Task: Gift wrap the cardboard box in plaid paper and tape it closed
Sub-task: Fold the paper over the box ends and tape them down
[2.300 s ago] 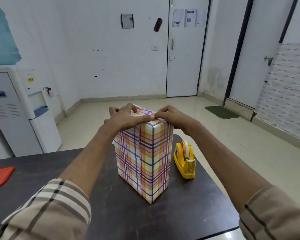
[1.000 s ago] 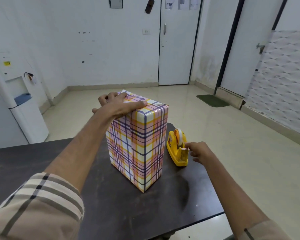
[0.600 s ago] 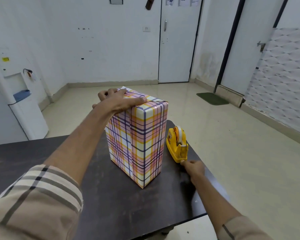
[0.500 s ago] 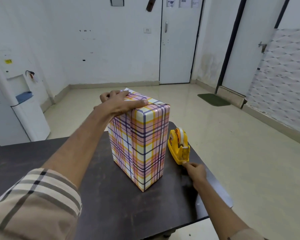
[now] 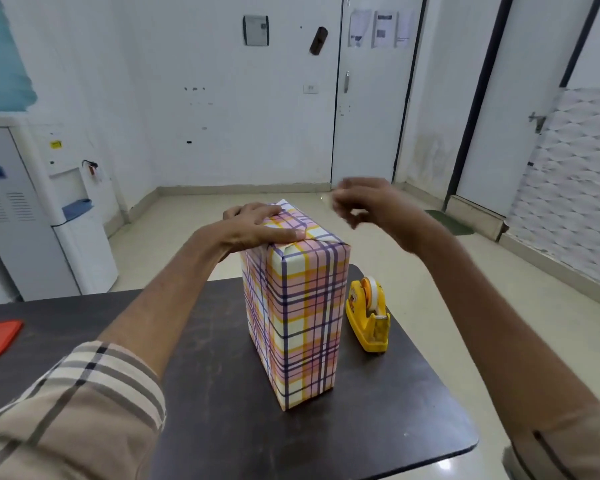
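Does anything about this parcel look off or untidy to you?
Only slightly. At the far top end of the box, a white paper tip pokes out beyond the left hand pressing the folds, showing the paper's plain underside. The near top corner looks creased. Nothing is spilled or damaged.

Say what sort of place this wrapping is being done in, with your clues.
Probably an office or workroom rather than a home: a water dispenser with a large blue bottle stands at the left, and printed notices are stuck on the plain white door.
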